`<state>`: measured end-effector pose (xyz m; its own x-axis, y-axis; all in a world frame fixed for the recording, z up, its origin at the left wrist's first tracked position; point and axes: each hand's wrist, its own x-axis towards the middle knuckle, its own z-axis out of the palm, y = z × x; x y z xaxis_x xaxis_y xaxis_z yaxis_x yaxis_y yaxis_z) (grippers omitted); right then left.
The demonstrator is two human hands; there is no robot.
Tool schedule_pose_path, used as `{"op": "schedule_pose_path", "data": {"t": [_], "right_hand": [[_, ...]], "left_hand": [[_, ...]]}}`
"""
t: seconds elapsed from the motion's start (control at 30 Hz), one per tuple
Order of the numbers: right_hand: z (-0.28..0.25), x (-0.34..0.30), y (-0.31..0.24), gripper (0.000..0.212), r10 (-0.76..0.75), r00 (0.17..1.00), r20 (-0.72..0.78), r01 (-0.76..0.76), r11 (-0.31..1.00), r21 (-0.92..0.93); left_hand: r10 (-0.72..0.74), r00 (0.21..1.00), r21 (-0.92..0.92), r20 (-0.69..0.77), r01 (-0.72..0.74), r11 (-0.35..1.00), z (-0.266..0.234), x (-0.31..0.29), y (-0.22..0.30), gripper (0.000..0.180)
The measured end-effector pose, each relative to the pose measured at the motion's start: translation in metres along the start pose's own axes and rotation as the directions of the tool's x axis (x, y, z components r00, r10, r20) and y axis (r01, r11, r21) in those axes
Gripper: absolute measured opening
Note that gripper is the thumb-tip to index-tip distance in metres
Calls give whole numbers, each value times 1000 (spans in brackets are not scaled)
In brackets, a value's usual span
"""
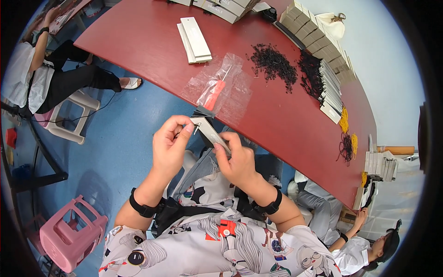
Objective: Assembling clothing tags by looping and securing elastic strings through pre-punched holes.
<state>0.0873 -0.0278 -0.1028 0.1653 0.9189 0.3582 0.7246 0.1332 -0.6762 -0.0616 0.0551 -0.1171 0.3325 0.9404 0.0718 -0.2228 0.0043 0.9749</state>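
Observation:
My right hand (pixel 237 159) grips a long whitish card tag (pixel 212 134), thumb on one face and fingers along its edge. At the tag's far end my left hand (pixel 170 141) is closed in a pinch. A small, thin, shiny and dark piece shows by those fingertips; its kind is too small to tell. Just beyond the hands, a red-handled tool (pixel 214 96) with a thin metal shaft lies on clear plastic film (pixel 235 87) at the table edge. A dark clamp-like block (pixel 203 112) sits beneath it, partly hidden.
On the red table (pixel 152 41) lie a small stack of white tags (pixel 194 40), a heap of small black pieces (pixel 274 67), rows of tags with black cords (pixel 330 90) and yellow cords (pixel 344 120). Co-workers sit left and right. A pink stool (pixel 74 233) stands lower left.

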Motion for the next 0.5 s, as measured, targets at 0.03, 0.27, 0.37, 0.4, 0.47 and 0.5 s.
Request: {"op": "schedule_pose_path", "data": {"t": [0.03, 0.27, 0.37, 0.4, 0.47, 0.5], "right_hand": [[-2, 0, -1, 19, 11, 998, 64, -9, 999, -36], [-11, 16, -10, 16, 14, 946, 323, 73, 964, -255], [5, 10, -3, 16, 88, 963, 256, -171, 930, 326], [10, 8, -5, 16, 87, 963, 256, -171, 930, 326], [17, 2, -9, 17, 195, 946, 259, -316, 735, 600], [14, 1, -10, 17, 195, 946, 260, -316, 735, 600]], "left_hand": [[-19, 999, -47, 28, 20, 999, 0, 1, 0, 8], [-111, 981, -192, 157, 141, 971, -13, 0, 1, 7], [-110, 981, -226, 161, 145, 963, -7, -1, 6, 7], [-109, 981, -226, 160, 144, 963, -8, -2, 6, 7], [-109, 977, -221, 183, 149, 964, -12, -3, 3, 8], [-108, 977, -221, 182, 148, 964, -15, -5, 2, 8]]}}
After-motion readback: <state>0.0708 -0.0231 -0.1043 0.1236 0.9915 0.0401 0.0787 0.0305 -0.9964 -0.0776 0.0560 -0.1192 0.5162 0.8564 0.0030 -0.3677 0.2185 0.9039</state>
